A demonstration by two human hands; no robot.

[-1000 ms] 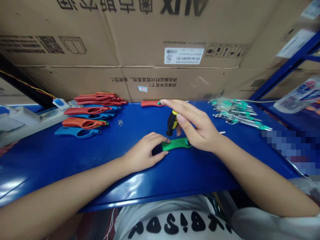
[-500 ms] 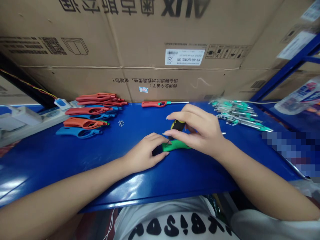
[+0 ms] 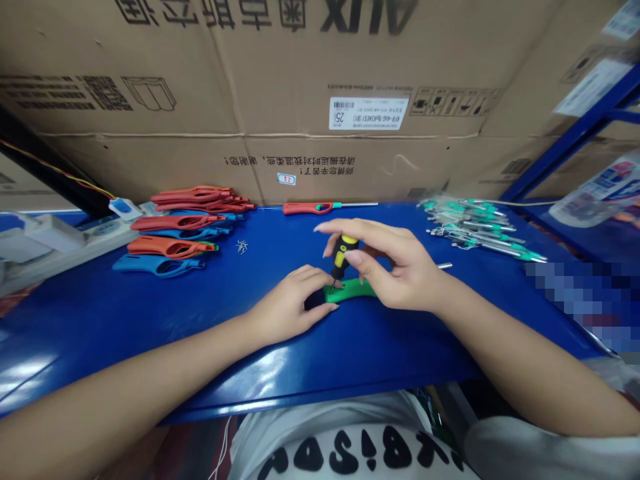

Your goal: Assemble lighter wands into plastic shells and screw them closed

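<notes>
A green lighter-shaped handle lies on the blue table, its left end pinched between the thumb and fingers of my left hand. My right hand has its fingers round a short black and yellow screwdriver, which stands nearly upright with its tip down on the left part of the green handle. Part of the handle is hidden under my right hand, and a metal rod shows beyond it on the right.
Red, orange and blue handles are stacked at the left near a power strip. Small screws lie beside them. One red lighter rests by the cardboard box. Green-ended metal rods are heaped at the right.
The fingers of my right hand have shifted and spread along the screwdriver, showing more of its handle, which now stands more upright. My left hand and the green handle have stayed in place.
</notes>
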